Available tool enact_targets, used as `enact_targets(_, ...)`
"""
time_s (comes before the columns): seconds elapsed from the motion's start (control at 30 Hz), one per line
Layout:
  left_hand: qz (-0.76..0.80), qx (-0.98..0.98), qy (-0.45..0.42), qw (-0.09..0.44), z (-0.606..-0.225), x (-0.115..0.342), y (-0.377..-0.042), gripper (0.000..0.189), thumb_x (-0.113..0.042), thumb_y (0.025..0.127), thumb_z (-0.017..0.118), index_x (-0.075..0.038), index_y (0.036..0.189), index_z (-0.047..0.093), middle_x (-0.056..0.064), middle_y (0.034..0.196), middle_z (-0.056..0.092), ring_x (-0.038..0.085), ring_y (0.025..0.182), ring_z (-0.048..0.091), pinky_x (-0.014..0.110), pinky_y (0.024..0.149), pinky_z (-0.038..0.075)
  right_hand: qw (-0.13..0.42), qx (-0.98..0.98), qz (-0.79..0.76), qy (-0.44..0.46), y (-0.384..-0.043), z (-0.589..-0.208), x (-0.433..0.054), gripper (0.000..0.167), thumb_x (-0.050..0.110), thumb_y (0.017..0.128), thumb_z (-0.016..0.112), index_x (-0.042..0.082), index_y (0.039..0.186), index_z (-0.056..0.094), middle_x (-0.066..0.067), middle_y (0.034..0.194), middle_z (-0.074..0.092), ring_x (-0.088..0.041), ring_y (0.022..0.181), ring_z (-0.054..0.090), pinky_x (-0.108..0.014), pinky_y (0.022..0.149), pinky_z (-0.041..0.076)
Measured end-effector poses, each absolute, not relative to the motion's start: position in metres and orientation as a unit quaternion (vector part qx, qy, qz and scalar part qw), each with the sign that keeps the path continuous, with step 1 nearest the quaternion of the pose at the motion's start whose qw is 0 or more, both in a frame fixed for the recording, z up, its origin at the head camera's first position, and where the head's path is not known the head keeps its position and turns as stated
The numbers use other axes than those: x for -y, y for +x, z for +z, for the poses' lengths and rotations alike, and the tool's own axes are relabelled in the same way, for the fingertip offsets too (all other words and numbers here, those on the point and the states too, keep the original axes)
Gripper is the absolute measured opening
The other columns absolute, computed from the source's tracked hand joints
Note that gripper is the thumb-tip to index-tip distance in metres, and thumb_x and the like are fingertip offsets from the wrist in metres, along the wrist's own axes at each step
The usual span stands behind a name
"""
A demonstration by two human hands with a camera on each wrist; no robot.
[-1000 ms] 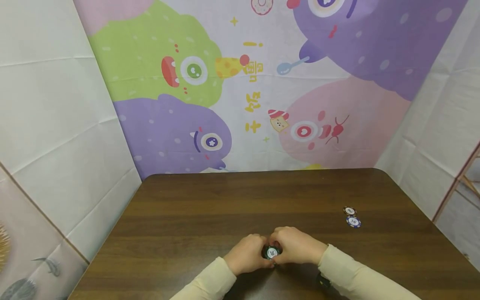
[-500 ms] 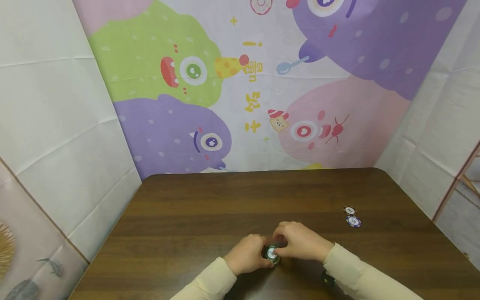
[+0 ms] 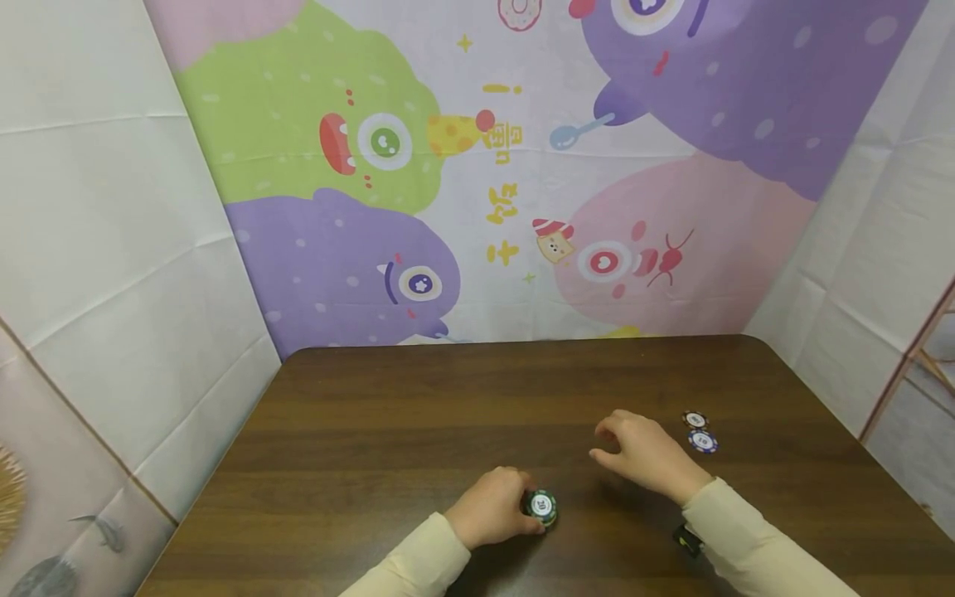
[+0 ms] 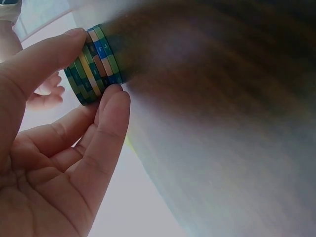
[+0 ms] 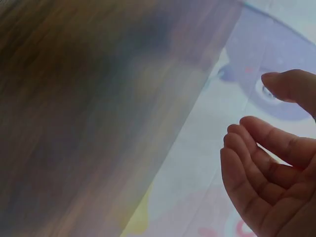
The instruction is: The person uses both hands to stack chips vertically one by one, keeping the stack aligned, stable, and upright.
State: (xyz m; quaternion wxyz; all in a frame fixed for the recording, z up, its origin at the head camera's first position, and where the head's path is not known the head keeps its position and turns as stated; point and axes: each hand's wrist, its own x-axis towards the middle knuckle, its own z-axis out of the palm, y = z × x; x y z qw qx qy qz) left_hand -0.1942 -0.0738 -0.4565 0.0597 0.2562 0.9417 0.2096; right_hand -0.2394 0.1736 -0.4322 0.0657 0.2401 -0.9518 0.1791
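A short stack of poker chips (image 3: 542,507) stands on the table, its top chip green and white and marked 20. My left hand (image 3: 494,507) holds the stack from the left between thumb and fingers. In the left wrist view the stack (image 4: 93,66) shows green, blue, yellow and pinkish edges. My right hand (image 3: 647,454) is above the table, apart from the stack, with thumb and fingers loosely bent. Nothing lies between the fingers (image 5: 247,168) in the right wrist view. Two flat chips lie to its right: a dark one (image 3: 695,420) and a blue one (image 3: 703,441).
The brown wooden table (image 3: 418,398) reaches to a cloth backdrop (image 3: 515,298) with cartoon monsters. White cloth panels (image 3: 112,207) flank it on both sides. A small black device (image 3: 687,541) sits at the right wrist.
My right hand has left the chip stack and moved right and away from me, toward the two flat chips. My left hand stays at the stack.
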Motion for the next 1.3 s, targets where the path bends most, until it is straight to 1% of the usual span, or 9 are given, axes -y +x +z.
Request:
enact_targets(0.2, 0.205, -0.942, 0.262, 0.053, -0.457, 0.074, -0.195, 0.038, -0.027, 0.071, 0.086, -0.007, 0.101, 0.072, -0.003, 0.087, 0.07, 0.003, 0.075, 0.056, 0.019, 0.067, 0.047, 0.078, 0.962, 0.176, 0.192, -0.247, -0.432, -0.203, 0.034, 0.026, 0.085, 0.074, -0.001, 0.104, 0.069, -0.01, 0.097, 0.068, -0.023, 0.084, 0.065, -0.042, 0.073, 0.054)
enact_targets(0.5, 0.205, -0.942, 0.258, 0.06, -0.457, 0.074, -0.195, 0.038, -0.028, 0.072, 0.086, -0.008, 0.1, 0.072, -0.003, 0.089, 0.07, 0.004, 0.077, 0.058, 0.02, 0.069, 0.048, 0.052, 0.974, 0.177, 0.135, -0.256, -0.435, -0.245, 0.041, 0.026, 0.088, 0.07, -0.008, 0.111, 0.065, -0.024, 0.106, 0.066, -0.036, 0.09, 0.065, -0.05, 0.074, 0.053)
enact_targets(0.7, 0.204, -0.942, 0.259, 0.059, -0.457, 0.074, -0.195, 0.036, -0.028, 0.072, 0.086, -0.008, 0.098, 0.072, -0.003, 0.088, 0.07, 0.004, 0.076, 0.057, 0.02, 0.068, 0.047, 0.05, 0.978, 0.163, 0.118, -0.264, -0.44, -0.264, 0.044, 0.027, 0.085, 0.072, -0.01, 0.107, 0.065, -0.022, 0.096, 0.067, -0.034, 0.083, 0.065, -0.05, 0.073, 0.052)
enact_targets(0.8, 0.205, -0.942, 0.26, 0.06, -0.456, 0.075, -0.195, 0.034, -0.028, 0.072, 0.086, -0.009, 0.096, 0.072, -0.004, 0.087, 0.069, 0.003, 0.076, 0.056, 0.02, 0.068, 0.047, 0.038, 0.98, 0.156, 0.115, -0.268, -0.442, -0.271, 0.044, 0.027, 0.084, 0.073, -0.011, 0.105, 0.065, -0.022, 0.093, 0.067, -0.035, 0.082, 0.064, -0.051, 0.073, 0.051)
enact_targets(1.07, 0.206, -0.939, 0.269, 0.057, -0.457, 0.075, -0.195, 0.029, -0.027, 0.073, 0.086, -0.011, 0.092, 0.072, -0.006, 0.084, 0.068, 0.0, 0.073, 0.054, 0.018, 0.065, 0.046, 0.003, 0.984, 0.146, 0.101, -0.274, -0.447, -0.279, 0.044, 0.026, 0.083, 0.072, -0.011, 0.106, 0.065, -0.028, 0.102, 0.068, -0.044, 0.094, 0.063, -0.055, 0.08, 0.051)
enact_targets(1.2, 0.206, -0.939, 0.27, 0.058, -0.457, 0.075, -0.195, 0.028, -0.028, 0.073, 0.085, -0.011, 0.091, 0.072, -0.006, 0.083, 0.068, 0.0, 0.072, 0.053, 0.018, 0.064, 0.045, -0.009, 0.986, 0.139, 0.092, -0.278, -0.448, -0.281, 0.04, 0.025, 0.081, 0.072, -0.009, 0.102, 0.066, -0.026, 0.101, 0.068, -0.042, 0.091, 0.064, -0.055, 0.08, 0.051)
enact_targets(1.3, 0.206, -0.939, 0.268, 0.059, -0.457, 0.075, -0.196, 0.029, -0.028, 0.073, 0.085, -0.01, 0.093, 0.072, -0.006, 0.084, 0.068, 0.0, 0.072, 0.054, 0.018, 0.065, 0.045, -0.025, 0.987, 0.132, 0.089, -0.281, -0.451, -0.281, 0.028, 0.025, 0.081, 0.073, -0.002, 0.084, 0.064, -0.017, 0.087, 0.066, -0.031, 0.076, 0.061, -0.046, 0.069, 0.05)
